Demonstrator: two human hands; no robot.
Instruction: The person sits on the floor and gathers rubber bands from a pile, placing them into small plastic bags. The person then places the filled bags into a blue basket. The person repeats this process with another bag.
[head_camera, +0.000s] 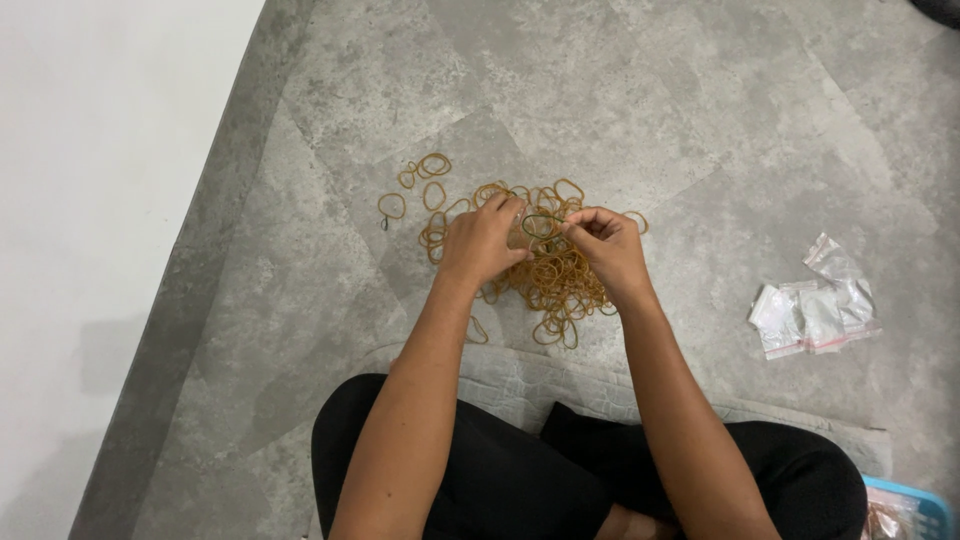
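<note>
A: Where's the band?
B: I'm seeing both hands, left hand (483, 243) and right hand (607, 246), pinching one dark rubber band (541, 220), probably stretched, over the pile of tan bands (545, 275) on the floor (700, 120).

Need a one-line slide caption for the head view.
Seated person's left hand and right hand pinch a rubber band over a pile of rubber bands on grey floor.

A pile of rubber bands (545, 265) is spread on the floor (700, 120) in front of a seated person, whose left hand (482, 240) and right hand (605, 245) are held side by side over it. A few stray bands (415, 185) are scattered to the pile's left. Small plastic bags (815, 300) are laid well apart to the right, and a basket (905, 510) is set beside the right knee.
</note>
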